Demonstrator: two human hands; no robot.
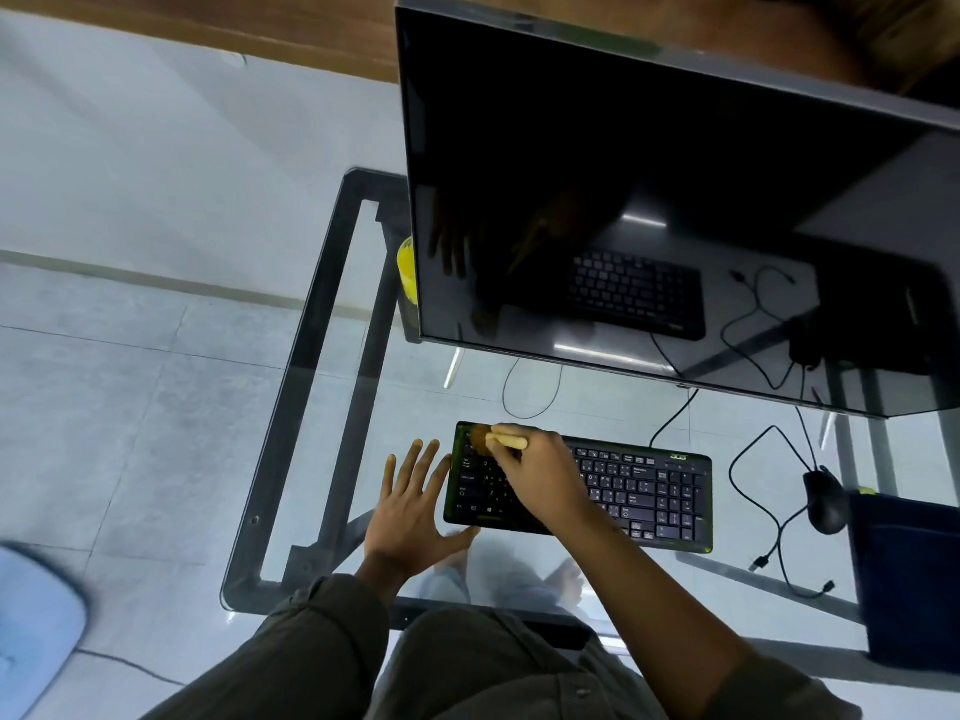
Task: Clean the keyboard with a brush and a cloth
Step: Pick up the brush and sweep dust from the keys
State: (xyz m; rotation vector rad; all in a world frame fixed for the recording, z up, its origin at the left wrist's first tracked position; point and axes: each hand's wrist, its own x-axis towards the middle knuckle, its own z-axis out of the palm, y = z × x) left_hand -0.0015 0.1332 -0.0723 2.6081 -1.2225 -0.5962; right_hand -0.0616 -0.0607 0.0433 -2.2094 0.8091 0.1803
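Note:
A black keyboard (644, 491) lies flat on the glass desk (332, 314), in front of the monitor. My right hand (540, 470) reaches across its left half and grips a small brush with a pale wooden handle (511, 440). The brush's brown bristles (480, 443) touch the keys at the keyboard's far left corner. My left hand (415, 511) rests flat on the glass with fingers spread, thumb against the keyboard's near left edge. A dark blue cloth (909, 579) hangs at the desk's right edge.
A large dark monitor (649, 200) stands behind the keyboard. A black mouse (826, 501) with loose cables lies to the right. A yellow object (407, 267) peeks out at the monitor's left edge. Tiled floor shows through the glass, and a light blue object (36, 631) lies at lower left.

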